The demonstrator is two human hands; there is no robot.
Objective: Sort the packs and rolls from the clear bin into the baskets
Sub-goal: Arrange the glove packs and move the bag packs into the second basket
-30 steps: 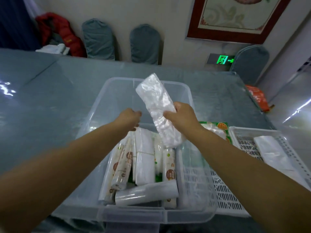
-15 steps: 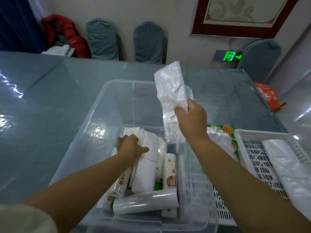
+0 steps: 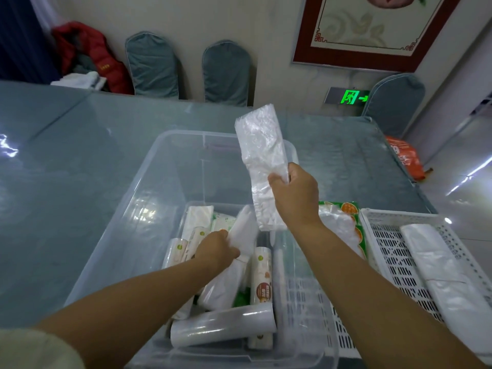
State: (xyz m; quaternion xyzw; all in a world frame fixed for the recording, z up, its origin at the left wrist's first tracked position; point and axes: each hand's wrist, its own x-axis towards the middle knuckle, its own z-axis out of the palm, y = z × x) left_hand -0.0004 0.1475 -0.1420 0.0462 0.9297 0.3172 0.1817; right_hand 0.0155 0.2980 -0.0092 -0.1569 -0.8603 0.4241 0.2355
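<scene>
The clear bin (image 3: pixel 149 187) sits in front of me with several white packs and printed rolls in its near half. My right hand (image 3: pixel 294 191) grips a long clear plastic pack (image 3: pixel 262 158) and holds it upright above the bin's right side. My left hand (image 3: pixel 217 250) is down inside the bin, gripping a white folded pack (image 3: pixel 234 265) and tilting it up. A printed roll (image 3: pixel 262 278) stands beside it, and a white roll (image 3: pixel 223 328) lies across the front.
Two white slotted baskets lie to the right: one (image 3: pixel 343 339) against the bin, another (image 3: pixel 378 222) holding white bag packs (image 3: pixel 436 265). A green and orange printed pack (image 3: pixel 346 225) lies between bin and basket. Grey chairs (image 3: pixel 226 73) line the table's far edge.
My left hand has closed on the white pack in the bin and lifted its far end. My right hand stays raised with the clear pack.
</scene>
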